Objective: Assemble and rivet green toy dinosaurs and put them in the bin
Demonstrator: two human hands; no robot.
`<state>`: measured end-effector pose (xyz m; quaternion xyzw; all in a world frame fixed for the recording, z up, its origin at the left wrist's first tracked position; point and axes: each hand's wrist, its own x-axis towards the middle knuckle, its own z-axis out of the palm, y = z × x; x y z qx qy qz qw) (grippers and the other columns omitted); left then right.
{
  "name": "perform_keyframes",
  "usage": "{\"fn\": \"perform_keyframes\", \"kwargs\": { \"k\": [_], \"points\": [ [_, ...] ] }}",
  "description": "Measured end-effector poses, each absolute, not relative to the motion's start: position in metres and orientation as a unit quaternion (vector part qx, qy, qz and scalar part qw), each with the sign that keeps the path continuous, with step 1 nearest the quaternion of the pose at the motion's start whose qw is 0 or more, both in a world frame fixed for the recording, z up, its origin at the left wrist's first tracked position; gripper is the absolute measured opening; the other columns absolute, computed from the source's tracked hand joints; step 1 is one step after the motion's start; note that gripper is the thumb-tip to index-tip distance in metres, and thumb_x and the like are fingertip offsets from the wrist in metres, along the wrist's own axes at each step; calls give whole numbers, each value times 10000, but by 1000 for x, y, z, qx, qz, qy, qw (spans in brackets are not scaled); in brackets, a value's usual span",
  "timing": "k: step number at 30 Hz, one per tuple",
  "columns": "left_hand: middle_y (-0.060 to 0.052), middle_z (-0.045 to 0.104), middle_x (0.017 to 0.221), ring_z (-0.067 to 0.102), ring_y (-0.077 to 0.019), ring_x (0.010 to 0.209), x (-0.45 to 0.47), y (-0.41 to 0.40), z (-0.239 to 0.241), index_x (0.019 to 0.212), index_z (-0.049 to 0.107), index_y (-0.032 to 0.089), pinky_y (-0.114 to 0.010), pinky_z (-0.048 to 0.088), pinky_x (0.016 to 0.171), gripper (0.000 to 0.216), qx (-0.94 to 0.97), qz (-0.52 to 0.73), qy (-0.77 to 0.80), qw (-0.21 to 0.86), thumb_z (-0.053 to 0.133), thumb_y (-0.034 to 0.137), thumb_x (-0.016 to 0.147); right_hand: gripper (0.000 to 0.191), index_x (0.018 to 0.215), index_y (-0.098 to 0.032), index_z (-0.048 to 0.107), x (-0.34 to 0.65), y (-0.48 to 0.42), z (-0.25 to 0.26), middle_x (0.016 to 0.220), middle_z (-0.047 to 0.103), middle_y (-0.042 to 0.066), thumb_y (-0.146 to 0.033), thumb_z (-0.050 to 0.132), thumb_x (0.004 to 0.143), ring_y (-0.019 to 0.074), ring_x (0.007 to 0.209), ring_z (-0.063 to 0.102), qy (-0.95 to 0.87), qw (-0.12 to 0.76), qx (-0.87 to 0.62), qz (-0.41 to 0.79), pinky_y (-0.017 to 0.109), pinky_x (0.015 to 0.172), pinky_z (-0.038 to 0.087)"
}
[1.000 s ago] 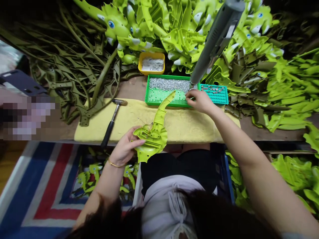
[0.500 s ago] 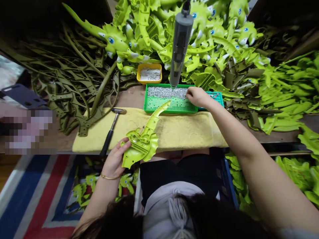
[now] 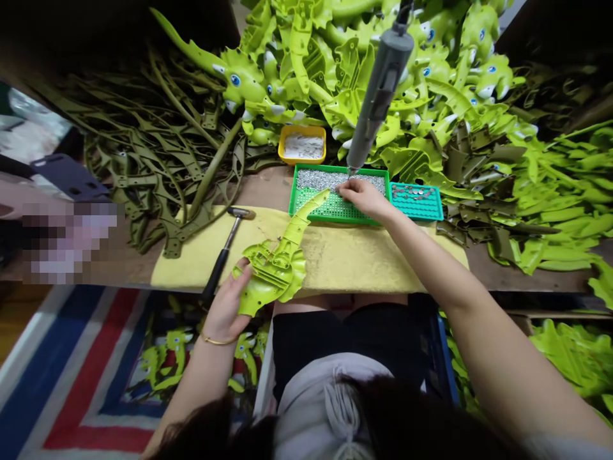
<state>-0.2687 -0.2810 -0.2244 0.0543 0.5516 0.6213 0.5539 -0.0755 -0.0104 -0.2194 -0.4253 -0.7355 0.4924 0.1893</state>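
By yellow cloth [image 3: 364,255], left hand [image 3: 226,308] grasping green part [image 3: 272,275], right hand [image 3: 368,197] at tray [image 3: 301,195], grip unclear.

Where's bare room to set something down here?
Bare towel: between green tray, lime part in the left hand, and right forearm. Bare bench: between hammer and yellow tub. Crowded: lime pieces heaped at back and right, olive frames left.

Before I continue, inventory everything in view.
Shell: one, lime, in left hand
Tray: one, green, on bench
Bits: many, silver, in tray
Small tray: one, teal, beside tray
Discs: several, coppery, in small tray
Driver: one, grey, over tray
Tub: one, yellow, behind tray
Towel: one, yellow, bench front
Hammer: one, black-handled, on towel
Olive pieces: many, left and right
Lime pieces: many, back, right, below
Sheet: one, striped, lower left
Left hand: one, on shell
Right hand: one, at bits
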Motion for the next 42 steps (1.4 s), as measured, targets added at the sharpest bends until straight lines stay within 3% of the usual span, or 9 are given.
{"fn": "perform_keyframes", "kwargs": {
  "k": [4, 9, 15, 22, 26, 30, 35, 38, 42],
  "points": [
    [-67, 714, 1089, 692, -228, 960, -259, -283, -219, 1153, 579, 180, -311, 574, 844, 662, 122, 586, 554, 579, 879, 190, 564, 135, 844, -167, 636, -76, -53, -199, 838, 647, 36, -280, 564, 861, 123, 746, 563, -826, 219, -322, 408, 287, 721, 459],
    [-48, 705, 973, 677, -187, 863, -241, -272, -218, 1095, 570, 153, -294, 549, 802, 624, 183, 572, 547, 583, 879, 213, 557, 253, 930, -167, 683, -84, -121, -184, 879, 627, 69, -292, 464, 941, 133, 774, 536, -959, 183, -81, 200, 270, 673, 411],
    [-18, 691, 943, 650, -146, 854, -229, -269, -214, 1059, 603, 160, -242, 527, 796, 547, 248, 574, 559, 546, 868, 224, 584, 275, 1018, -111, 665, -80, -146, -188, 862, 665, 87, -175, 407, 949, 165, 760, 514, -974, 216, -22, -59, 319, 656, 393],
    [-41, 719, 959, 689, -159, 791, -227, -265, -217, 1094, 593, 164, -240, 580, 712, 629, 171, 554, 559, 593, 893, 231, 545, 220, 1039, -183, 660, 14, -80, -193, 889, 686, 61, -257, 484, 931, 149, 806, 600, -814, 430, -391, -2, 298, 744, 482],
    [-67, 729, 963, 704, -197, 798, -218, -255, -218, 1084, 597, 154, -282, 599, 712, 628, 169, 546, 552, 607, 894, 286, 547, 228, 966, -183, 719, 43, -9, -212, 951, 682, 83, -312, 557, 871, 193, 848, 608, -779, 286, -554, 63, 347, 794, 475],
    [-69, 727, 965, 701, -195, 810, -209, -249, -219, 1067, 603, 147, -288, 593, 745, 603, 176, 551, 547, 605, 888, 293, 556, 221, 957, -207, 724, 36, 13, -228, 1022, 664, 90, -298, 551, 853, 219, 917, 592, -804, 194, -556, 84, 353, 786, 448],
    [-55, 720, 974, 683, -175, 843, -206, -250, -226, 1053, 609, 149, -285, 561, 798, 549, 189, 556, 535, 607, 869, 296, 592, 83, 839, -188, 643, 29, -21, -218, 886, 645, 69, -240, 588, 807, 170, 757, 555, -781, 286, -547, 92, 336, 747, 453],
    [-59, 717, 989, 676, -185, 877, -203, -248, -229, 1045, 613, 149, -291, 547, 816, 520, 210, 556, 527, 607, 859, 300, 612, 108, 854, -197, 619, 7, -73, -211, 845, 641, 62, -271, 543, 873, 167, 787, 570, -833, 360, -401, 128, 319, 722, 464],
    [-59, 707, 982, 670, -194, 866, -195, -244, -230, 1065, 607, 158, -321, 547, 811, 495, 247, 549, 515, 610, 830, 321, 654, 136, 895, -205, 653, -30, -134, -218, 839, 665, 62, -256, 527, 902, 167, 815, 585, -916, 309, -224, 120, 326, 728, 431]
  ]
}}
